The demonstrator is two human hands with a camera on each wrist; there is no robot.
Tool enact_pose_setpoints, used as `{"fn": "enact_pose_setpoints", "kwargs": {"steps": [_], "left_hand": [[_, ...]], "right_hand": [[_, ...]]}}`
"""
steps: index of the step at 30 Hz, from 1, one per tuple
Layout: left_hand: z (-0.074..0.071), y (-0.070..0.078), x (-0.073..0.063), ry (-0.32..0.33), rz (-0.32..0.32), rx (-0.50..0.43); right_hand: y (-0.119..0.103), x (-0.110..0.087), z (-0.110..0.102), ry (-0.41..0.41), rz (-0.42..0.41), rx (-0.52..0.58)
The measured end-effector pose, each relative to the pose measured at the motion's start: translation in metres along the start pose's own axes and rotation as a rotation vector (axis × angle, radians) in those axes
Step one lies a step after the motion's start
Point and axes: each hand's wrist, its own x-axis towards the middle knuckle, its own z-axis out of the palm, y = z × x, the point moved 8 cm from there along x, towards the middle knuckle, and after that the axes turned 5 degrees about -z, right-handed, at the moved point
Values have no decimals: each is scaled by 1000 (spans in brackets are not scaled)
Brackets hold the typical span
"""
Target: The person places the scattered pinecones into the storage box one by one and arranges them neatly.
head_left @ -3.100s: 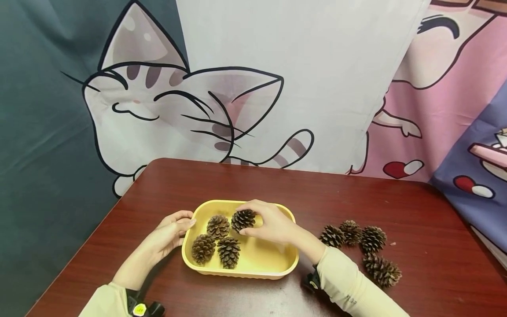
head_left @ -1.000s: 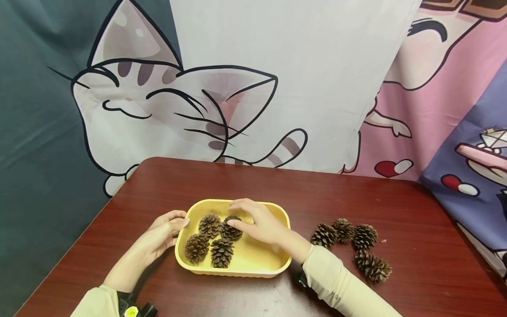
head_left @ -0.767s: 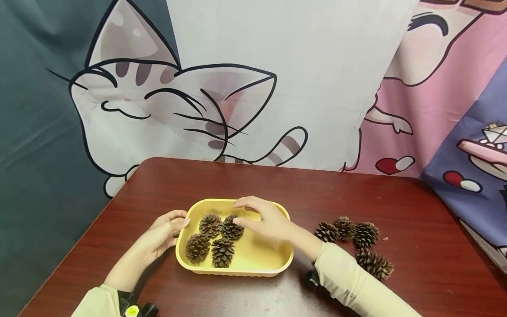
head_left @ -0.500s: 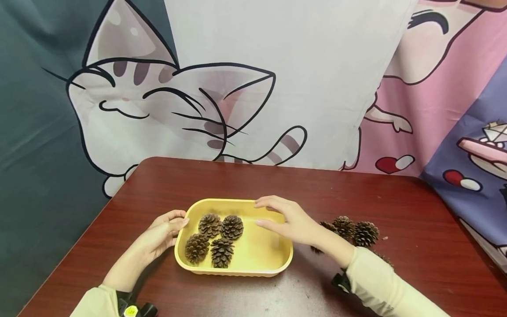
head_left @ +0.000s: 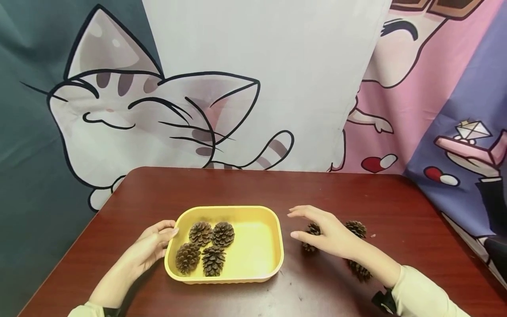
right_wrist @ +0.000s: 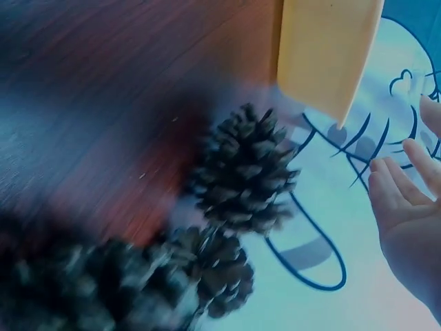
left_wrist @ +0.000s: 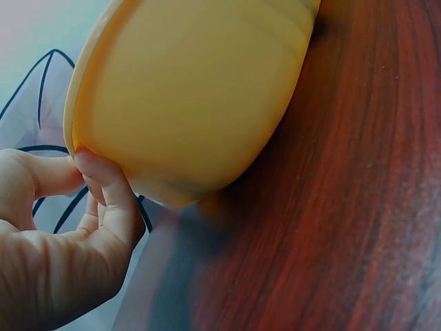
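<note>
A yellow plastic tray [head_left: 253,253] sits on the table, with several brown pine cones [head_left: 223,234] grouped in its left half. My left hand [head_left: 146,248] pinches the tray's left rim between thumb and fingers; the left wrist view shows the fingertips [left_wrist: 96,165] on the tray wall. To the right of the tray, my right hand [head_left: 330,235] hangs over the loose pine cones with thumb and fingers spread, holding nothing. One pine cone [head_left: 310,240] shows just below its thumb, and in the right wrist view a pine cone [right_wrist: 244,176] stands apart from the fingers.
More loose pine cones, [head_left: 356,228] one behind the right forearm and another pine cone [head_left: 359,270] in front of it, lie on the dark red table [head_left: 309,290]. A cartoon-printed cloth [head_left: 309,88] hangs behind the table's far edge.
My right hand has let go of a pine cone in the tray and moved right, out over the loose cones. My left hand has stayed on the rim.
</note>
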Motion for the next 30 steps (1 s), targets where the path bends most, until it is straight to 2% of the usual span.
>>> {"fn": "enact_pose_setpoints", "kwargs": {"steps": [5, 9, 14, 18, 21, 30], "left_hand": [[2, -1, 0, -19, 6, -15], [3, -1, 0, -26, 8, -18], [1, 0, -1, -14, 7, -5], [-2, 0, -1, 11, -3, -10], [-4, 0, -1, 22, -3, -12], [0, -1, 0, -12, 10, -23]], "right_hand": [[15, -16, -1, -42, 17, -56], [24, -25, -2, -85, -12, -148], [31, -29, 2, -159, -47, -230], [33, -29, 6, -182, -81, -281], [33, -28, 8, -186, -99, -293], [38, -33, 16, -189, -105, -284]]}}
